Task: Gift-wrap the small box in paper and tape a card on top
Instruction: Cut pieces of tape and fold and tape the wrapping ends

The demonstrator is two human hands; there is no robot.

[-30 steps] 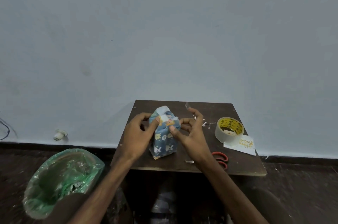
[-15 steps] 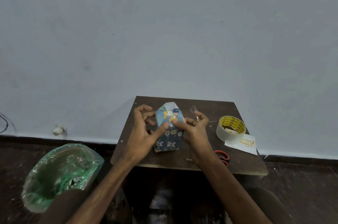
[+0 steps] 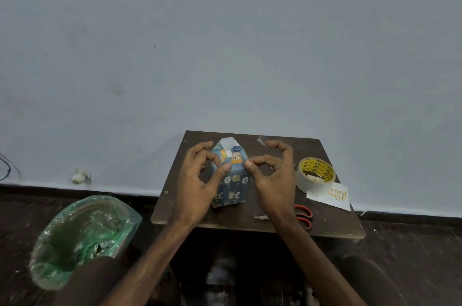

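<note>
Dark table (image 3: pixel 332 220), scissors (image 3: pixel 309 211) half hidden behind right hand (image 3: pixel 275 180), box (image 3: pixel 231 188) partly covered

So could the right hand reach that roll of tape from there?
Probably yes: the tape roll sits just right of the right hand on the table, nothing between them. But that hand is pinching the wrapped box.

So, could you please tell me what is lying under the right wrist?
Scissors lie on the table there; only their red handles show beside the right hand. The wrist covers the blades.
</note>
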